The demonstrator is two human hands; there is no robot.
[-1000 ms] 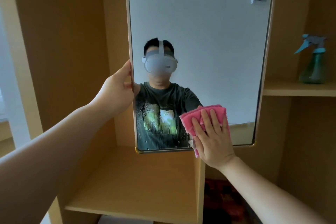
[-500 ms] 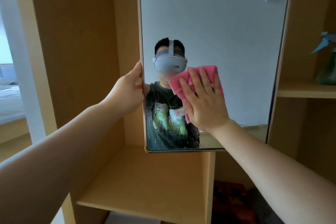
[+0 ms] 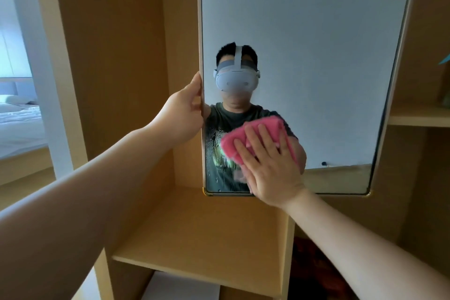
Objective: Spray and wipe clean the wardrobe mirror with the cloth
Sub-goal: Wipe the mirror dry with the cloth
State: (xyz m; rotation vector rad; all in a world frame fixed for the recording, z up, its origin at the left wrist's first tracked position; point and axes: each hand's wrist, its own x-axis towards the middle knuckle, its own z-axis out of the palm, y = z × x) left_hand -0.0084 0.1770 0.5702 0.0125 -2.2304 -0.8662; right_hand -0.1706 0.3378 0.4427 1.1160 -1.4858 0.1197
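The wardrobe mirror (image 3: 316,44) is a tall framed panel in front of me, with wet droplets and streaks on its lower left part. My left hand (image 3: 185,109) grips the mirror's left edge at mid height. My right hand (image 3: 267,163) lies flat with spread fingers on a folded pink cloth (image 3: 246,139), pressing it against the lower part of the glass near the bottom edge. Only a teal tip of the spray bottle (image 3: 444,59) shows at the right edge of the view.
A wooden wardrobe surrounds the mirror: a shelf board (image 3: 194,238) below it, an upright panel (image 3: 109,56) on the left, another shelf (image 3: 418,115) on the right. A bed (image 3: 17,117) is seen through the opening at far left.
My right hand and the cloth went up the glass to the left, then came back down toward the bottom edge. The left hand kept its grip on the mirror's edge.
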